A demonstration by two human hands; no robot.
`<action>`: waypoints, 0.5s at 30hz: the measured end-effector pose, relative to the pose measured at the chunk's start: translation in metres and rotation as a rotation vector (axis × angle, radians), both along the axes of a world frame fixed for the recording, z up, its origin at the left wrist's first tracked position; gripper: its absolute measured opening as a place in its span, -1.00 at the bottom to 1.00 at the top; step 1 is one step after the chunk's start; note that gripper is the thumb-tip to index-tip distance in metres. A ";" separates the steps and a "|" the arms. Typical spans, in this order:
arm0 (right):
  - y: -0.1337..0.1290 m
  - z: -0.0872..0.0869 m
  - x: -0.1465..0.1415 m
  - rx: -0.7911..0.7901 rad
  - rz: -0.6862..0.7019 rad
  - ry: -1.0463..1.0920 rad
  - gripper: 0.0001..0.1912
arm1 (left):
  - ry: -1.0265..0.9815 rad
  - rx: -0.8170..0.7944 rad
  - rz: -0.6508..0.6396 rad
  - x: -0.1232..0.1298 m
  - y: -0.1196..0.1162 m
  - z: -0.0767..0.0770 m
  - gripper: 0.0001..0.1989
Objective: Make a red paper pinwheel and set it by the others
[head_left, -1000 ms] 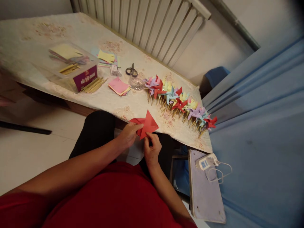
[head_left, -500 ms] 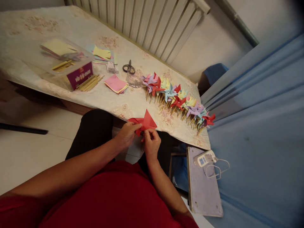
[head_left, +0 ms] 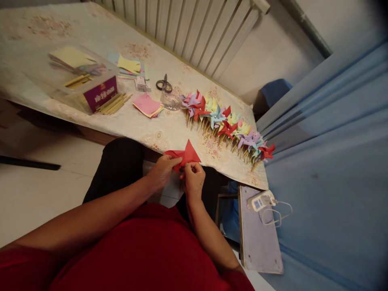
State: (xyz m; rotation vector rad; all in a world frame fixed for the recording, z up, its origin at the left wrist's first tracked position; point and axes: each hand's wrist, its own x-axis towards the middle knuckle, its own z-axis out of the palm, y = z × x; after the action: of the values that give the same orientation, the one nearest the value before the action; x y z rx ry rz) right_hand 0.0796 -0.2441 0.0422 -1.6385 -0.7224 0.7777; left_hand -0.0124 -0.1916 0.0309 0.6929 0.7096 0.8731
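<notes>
A red paper pinwheel, with pointed blades folded out, is held above my lap at the table's front edge. My left hand pinches it from the left, the thumb pressed on the paper near the middle. Fingers of my right hand are bent together at its lower right edge, touching the paper. Whether they also hold something small there is hidden. Finished pinwheels in several colours, on thin sticks, stand in a long cluster to the right on the table.
On the flowered tablecloth are a clear plastic box, wooden sticks, pink paper squares, scissors and a small clear container. A stool bearing a white power adapter stands at right.
My right fingers have curled slightly more against the lower right of the red pinwheel. The left hand keeps its grip; the view has shifted a little.
</notes>
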 end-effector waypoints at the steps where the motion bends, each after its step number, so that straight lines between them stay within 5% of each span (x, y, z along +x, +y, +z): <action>1: 0.000 0.000 0.000 -0.005 0.001 0.004 -0.85 | 0.000 -0.004 0.005 0.000 0.000 -0.001 -0.82; 15: 0.001 0.000 0.004 -0.053 0.044 -0.002 -0.88 | 0.040 -0.004 0.009 0.000 0.000 -0.003 -0.83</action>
State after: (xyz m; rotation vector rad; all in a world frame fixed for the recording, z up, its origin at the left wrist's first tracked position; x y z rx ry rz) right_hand 0.0834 -0.2430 0.0423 -1.6756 -0.7466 0.8327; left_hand -0.0121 -0.1912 0.0278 0.7058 0.7502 0.8679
